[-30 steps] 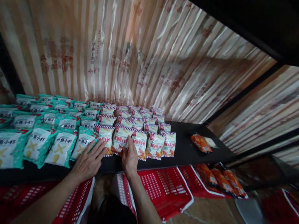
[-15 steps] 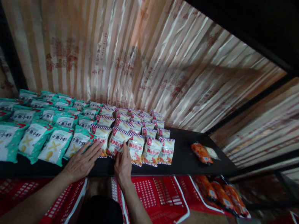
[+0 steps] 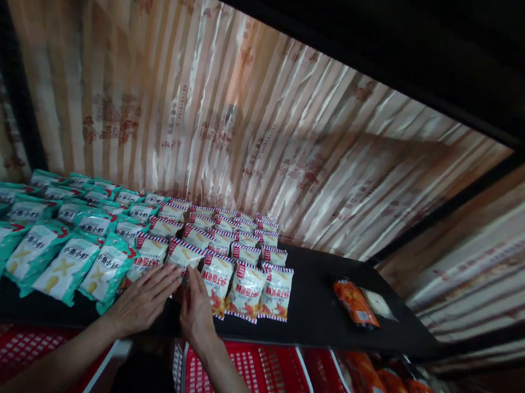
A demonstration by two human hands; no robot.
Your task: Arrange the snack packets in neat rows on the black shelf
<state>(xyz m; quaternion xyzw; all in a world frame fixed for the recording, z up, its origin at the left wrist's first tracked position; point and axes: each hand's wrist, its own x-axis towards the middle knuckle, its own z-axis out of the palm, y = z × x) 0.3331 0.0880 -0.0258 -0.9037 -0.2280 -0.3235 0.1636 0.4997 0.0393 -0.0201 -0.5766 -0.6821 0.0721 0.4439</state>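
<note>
1. On the black shelf [image 3: 313, 297], front row, sat the handled packet [image 3: 186, 255]: white, shiny, striped top seal in red, white and dark blue, pale yellow print beneath; lower front hidden by hands.
2. Left hand [image 3: 141, 302] lay over its lower left front, fingers straight and side by side, not clamped.
3. Right hand [image 3: 197, 310] was at its lower right; whether fingers and thumb pinched it, could not tell.
4. Matching packets [image 3: 246, 290] beside it showed red lettering, orange-red pictures low down.
5. Teal-and-white packets [image 3: 66, 267] filled the left; orange packet [image 3: 356, 302] lay well right.
</note>
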